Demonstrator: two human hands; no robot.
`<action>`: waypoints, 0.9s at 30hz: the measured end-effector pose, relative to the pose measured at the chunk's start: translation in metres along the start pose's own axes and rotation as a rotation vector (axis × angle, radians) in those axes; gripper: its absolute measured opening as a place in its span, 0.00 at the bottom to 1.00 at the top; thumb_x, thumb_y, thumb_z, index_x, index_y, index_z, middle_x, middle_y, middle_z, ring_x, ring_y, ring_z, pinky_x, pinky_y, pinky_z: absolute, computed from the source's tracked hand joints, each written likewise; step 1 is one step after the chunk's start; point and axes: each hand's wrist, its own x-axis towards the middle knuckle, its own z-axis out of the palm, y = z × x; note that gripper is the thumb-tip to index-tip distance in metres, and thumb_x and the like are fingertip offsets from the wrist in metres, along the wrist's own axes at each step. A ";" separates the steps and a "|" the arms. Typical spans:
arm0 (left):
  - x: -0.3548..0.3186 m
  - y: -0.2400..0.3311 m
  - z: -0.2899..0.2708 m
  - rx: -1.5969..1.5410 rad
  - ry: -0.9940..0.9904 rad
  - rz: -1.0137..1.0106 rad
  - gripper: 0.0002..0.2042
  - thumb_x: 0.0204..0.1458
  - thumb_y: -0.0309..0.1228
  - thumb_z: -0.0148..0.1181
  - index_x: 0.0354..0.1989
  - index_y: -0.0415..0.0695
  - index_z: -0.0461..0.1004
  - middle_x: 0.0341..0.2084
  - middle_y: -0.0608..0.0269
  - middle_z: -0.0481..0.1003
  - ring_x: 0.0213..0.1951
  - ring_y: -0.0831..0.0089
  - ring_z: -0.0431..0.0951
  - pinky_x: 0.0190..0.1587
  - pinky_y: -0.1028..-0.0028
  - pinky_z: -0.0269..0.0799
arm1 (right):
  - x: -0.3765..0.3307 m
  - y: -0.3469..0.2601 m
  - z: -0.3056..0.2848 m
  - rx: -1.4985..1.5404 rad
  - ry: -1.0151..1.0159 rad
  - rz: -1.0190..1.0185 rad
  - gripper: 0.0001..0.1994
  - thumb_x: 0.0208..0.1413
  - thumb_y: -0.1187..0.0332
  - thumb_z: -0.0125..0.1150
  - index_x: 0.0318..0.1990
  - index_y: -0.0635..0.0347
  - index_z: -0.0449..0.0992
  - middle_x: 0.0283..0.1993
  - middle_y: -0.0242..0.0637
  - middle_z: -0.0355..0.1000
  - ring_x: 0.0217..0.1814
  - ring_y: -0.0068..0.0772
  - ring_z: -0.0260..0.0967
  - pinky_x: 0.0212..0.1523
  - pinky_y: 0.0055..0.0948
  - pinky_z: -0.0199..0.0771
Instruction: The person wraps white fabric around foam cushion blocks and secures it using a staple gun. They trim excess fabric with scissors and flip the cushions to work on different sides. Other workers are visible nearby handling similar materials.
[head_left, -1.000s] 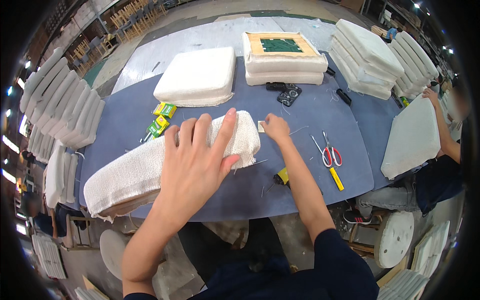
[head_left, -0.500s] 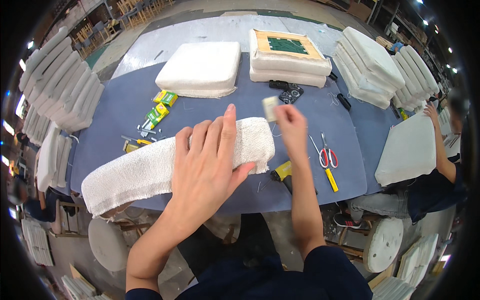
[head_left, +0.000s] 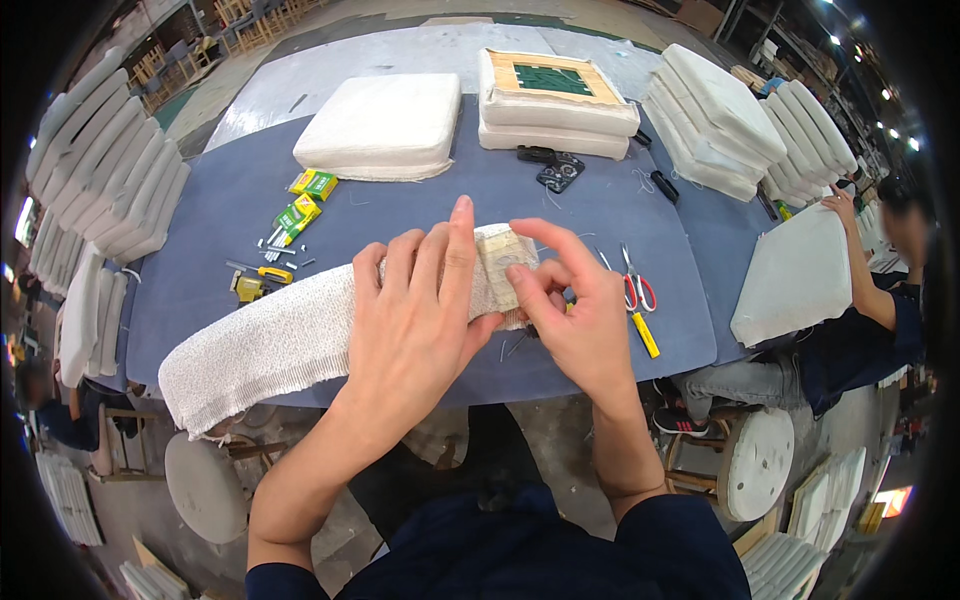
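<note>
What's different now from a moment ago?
The right hand took hold of the small pale patch beside the woven piece, lifted it off the table and brought it leftward onto that piece's right end; the thumb now touches it. The left hand stayed on the woven piece; the scissors stayed on the table.

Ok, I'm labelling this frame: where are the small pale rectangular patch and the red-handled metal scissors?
Small pale rectangular patch (head_left: 504, 260): head view, on its flat face.
Red-handled metal scissors (head_left: 633, 277): head view, where the blades meet the handles.
</note>
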 end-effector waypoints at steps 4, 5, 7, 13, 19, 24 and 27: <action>0.002 -0.004 0.000 0.016 -0.031 0.011 0.52 0.45 0.39 0.80 0.78 0.32 0.59 0.57 0.52 0.75 0.59 0.55 0.73 0.63 0.52 0.63 | 0.000 -0.001 0.009 -0.342 0.154 -0.346 0.18 0.63 0.71 0.71 0.60 0.57 0.81 0.26 0.33 0.79 0.22 0.24 0.69 0.28 0.27 0.63; 0.004 -0.006 0.000 0.035 -0.036 0.015 0.50 0.46 0.39 0.79 0.77 0.33 0.61 0.57 0.53 0.75 0.59 0.55 0.73 0.63 0.52 0.64 | 0.000 0.002 0.014 -0.349 0.210 -0.391 0.18 0.64 0.71 0.70 0.60 0.59 0.80 0.27 0.33 0.79 0.24 0.23 0.71 0.29 0.27 0.65; 0.014 -0.012 0.002 0.078 -0.048 0.006 0.46 0.48 0.41 0.78 0.75 0.35 0.64 0.56 0.53 0.75 0.58 0.54 0.73 0.62 0.52 0.64 | 0.005 0.022 0.023 -0.140 0.388 -0.310 0.16 0.66 0.70 0.69 0.59 0.62 0.79 0.28 0.35 0.80 0.27 0.22 0.74 0.31 0.28 0.69; 0.113 -0.049 0.020 0.210 -0.220 0.000 0.36 0.62 0.51 0.66 0.73 0.43 0.68 0.53 0.49 0.77 0.55 0.49 0.77 0.56 0.47 0.71 | 0.018 0.260 0.032 0.016 0.287 0.315 0.15 0.69 0.64 0.67 0.56 0.64 0.78 0.33 0.43 0.83 0.32 0.30 0.81 0.36 0.33 0.78; 0.118 -0.104 0.041 0.356 -0.198 -0.127 0.36 0.66 0.57 0.59 0.76 0.47 0.66 0.52 0.49 0.78 0.54 0.47 0.80 0.52 0.42 0.74 | -0.093 0.252 0.047 -0.768 0.019 0.262 0.34 0.60 0.63 0.73 0.72 0.57 0.68 0.57 0.53 0.71 0.57 0.53 0.74 0.53 0.50 0.78; 0.127 -0.093 0.047 0.331 -0.128 -0.080 0.35 0.65 0.57 0.61 0.77 0.55 0.65 0.50 0.49 0.79 0.49 0.47 0.83 0.47 0.44 0.76 | -0.123 0.291 0.034 -0.905 -0.050 0.404 0.45 0.53 0.67 0.77 0.78 0.55 0.61 0.66 0.56 0.63 0.60 0.59 0.73 0.53 0.54 0.79; 0.123 -0.094 0.047 0.418 -0.124 -0.066 0.35 0.65 0.57 0.62 0.78 0.60 0.65 0.49 0.50 0.80 0.47 0.48 0.83 0.45 0.44 0.77 | -0.112 0.290 0.028 -0.842 -0.112 0.528 0.46 0.48 0.65 0.77 0.76 0.59 0.62 0.59 0.58 0.72 0.56 0.64 0.77 0.54 0.57 0.81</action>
